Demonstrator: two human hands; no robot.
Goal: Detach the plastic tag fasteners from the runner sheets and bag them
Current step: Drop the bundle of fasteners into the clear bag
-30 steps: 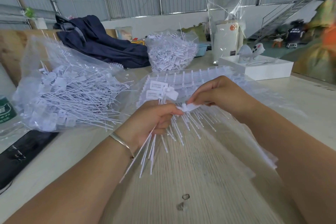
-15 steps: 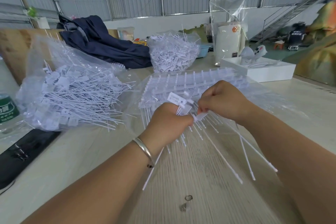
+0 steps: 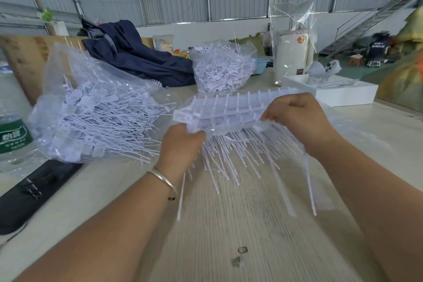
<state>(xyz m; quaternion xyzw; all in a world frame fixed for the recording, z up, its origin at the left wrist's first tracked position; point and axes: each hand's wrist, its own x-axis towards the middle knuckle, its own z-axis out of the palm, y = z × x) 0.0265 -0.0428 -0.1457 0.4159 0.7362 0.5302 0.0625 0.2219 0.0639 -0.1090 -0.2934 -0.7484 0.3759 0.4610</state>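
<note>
At the far left edge we note a clear plastic water bottle with a green label, and near it a flat black pouch lying on the pale wooden table. Just right of the bottle lies a clear plastic bag of loose white tag fasteners, its mouth facing right. Behind it sits a dark navy garment, and further right a second clear bag heaped with white fasteners.

At centre we hold a stack of white plastic runner sheets above the table, its thin tails hanging toward us. Our left hand grips the left near corner of the stack, fingers curled round it together with a bundle of tails. Our right hand pinches the right near edge, fingers curled over the top. A clear film appears to lie around the stack; we cannot tell how far it extends.

We judge the sheets light and springy, the runner bars stiff, the tails thin and easily bent. Take hold at the bars or at the flat tag heads, not at the tails. Detached pieces are likely to scatter.

At the far right stand a white rectangular box and a tall clear bag.
</note>
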